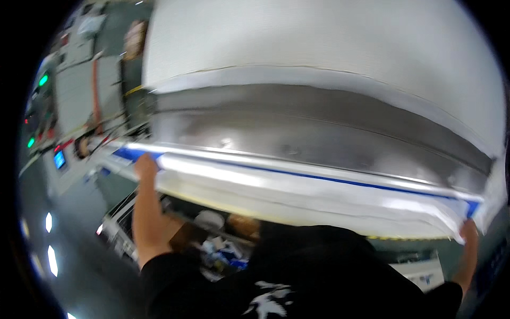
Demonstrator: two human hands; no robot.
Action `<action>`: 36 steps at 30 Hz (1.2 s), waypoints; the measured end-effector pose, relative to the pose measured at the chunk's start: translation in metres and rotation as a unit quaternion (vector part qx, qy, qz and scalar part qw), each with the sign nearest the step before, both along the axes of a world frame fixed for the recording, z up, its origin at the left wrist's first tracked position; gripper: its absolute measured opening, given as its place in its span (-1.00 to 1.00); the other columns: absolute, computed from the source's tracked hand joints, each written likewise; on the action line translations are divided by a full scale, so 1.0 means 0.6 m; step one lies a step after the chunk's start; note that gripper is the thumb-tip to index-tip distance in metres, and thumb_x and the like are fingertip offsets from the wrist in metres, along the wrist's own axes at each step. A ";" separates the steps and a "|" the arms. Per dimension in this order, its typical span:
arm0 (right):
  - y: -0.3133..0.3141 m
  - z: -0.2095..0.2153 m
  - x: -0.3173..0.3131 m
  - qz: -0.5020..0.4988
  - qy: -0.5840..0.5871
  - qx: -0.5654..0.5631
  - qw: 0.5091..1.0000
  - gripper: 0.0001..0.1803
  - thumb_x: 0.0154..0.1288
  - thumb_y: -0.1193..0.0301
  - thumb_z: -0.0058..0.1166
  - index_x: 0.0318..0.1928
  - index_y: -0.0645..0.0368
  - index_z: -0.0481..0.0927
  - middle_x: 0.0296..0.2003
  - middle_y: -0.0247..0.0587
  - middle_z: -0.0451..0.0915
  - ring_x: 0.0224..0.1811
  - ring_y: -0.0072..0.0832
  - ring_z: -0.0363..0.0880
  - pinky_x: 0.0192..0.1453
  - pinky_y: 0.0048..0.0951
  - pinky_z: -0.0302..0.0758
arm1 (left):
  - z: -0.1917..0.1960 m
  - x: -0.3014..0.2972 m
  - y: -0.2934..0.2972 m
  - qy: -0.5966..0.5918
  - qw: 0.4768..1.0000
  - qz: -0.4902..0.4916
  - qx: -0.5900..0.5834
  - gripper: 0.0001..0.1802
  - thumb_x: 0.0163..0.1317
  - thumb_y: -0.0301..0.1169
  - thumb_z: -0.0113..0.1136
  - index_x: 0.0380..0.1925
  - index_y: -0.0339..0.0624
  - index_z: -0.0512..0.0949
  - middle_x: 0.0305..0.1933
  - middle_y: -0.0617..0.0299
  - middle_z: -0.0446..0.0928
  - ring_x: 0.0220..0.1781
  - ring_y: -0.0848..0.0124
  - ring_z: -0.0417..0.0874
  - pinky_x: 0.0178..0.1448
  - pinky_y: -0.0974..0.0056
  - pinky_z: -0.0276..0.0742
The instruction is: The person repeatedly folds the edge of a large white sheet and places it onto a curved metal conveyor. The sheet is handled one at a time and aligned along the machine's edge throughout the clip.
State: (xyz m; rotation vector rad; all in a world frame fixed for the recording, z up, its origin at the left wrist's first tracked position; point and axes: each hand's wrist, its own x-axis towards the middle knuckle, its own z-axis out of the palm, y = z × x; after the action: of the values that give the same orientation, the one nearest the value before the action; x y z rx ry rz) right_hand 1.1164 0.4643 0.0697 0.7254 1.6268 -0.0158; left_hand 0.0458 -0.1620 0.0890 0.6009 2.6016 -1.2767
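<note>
A long white cloth (297, 196) stretches between my two arms along the near side of a wide machine bed. My left hand (145, 166) is closed on its left end, beside a blue patch (127, 153). At the far right my right hand (468, 231) grips the other end, just below a second blue corner. A narrow blue strip (319, 175) runs between these ends. Beyond the cloth lies a shiny grey metal plate (297, 135), and past that a broad white quilted-looking sheet (319, 37) with a loose front edge. The picture is somewhat blurred.
At the left stand a small lit blue screen (59, 158) and a pale panel with an orange strap (96, 95). Below the near edge, a bin (226, 252) holds mixed scraps beside a white round object (209, 219). A white box (422, 274) is at lower right.
</note>
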 end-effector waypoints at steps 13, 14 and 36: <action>-0.054 -0.030 -0.333 -0.207 0.119 -0.122 0.963 -0.41 -0.34 0.22 0.31 -0.14 0.15 0.64 -0.23 -0.04 0.65 -0.15 -0.12 0.61 -0.09 -0.20 0.54 | -0.016 0.337 0.177 -0.150 0.917 -0.004 0.370 -0.71 0.28 -0.29 0.04 -0.06 -0.12 0.57 -0.13 0.11 0.62 -0.12 0.23 0.65 -0.05 0.18 0.53; -0.057 -0.027 -0.335 -0.201 0.122 -0.100 0.967 -0.43 -0.33 0.22 0.31 -0.17 0.14 0.65 -0.24 -0.05 0.65 -0.16 -0.12 0.61 -0.10 -0.19 0.55 | -0.013 0.341 0.174 -0.142 0.915 -0.005 0.378 -0.71 0.28 -0.30 0.04 -0.06 -0.13 0.57 -0.13 0.11 0.62 -0.12 0.23 0.65 -0.05 0.18 0.53; -0.266 -0.006 -0.801 -0.177 0.455 -0.059 0.871 -0.77 0.11 0.25 0.08 -0.31 0.11 0.60 -0.42 -0.05 0.62 -0.35 -0.10 0.60 -0.26 -0.17 0.50 | -0.098 0.245 0.286 -0.032 0.778 -0.163 0.606 -0.59 0.13 -0.36 0.12 0.01 -0.19 0.44 0.06 0.03 0.43 0.10 0.07 0.43 0.20 0.02 0.30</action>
State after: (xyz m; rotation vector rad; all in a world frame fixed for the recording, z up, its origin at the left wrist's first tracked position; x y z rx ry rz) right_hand 0.6357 0.3047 0.0663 0.9868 2.3184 -0.8294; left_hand 0.1930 0.0096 0.0305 1.2325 3.0287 0.6274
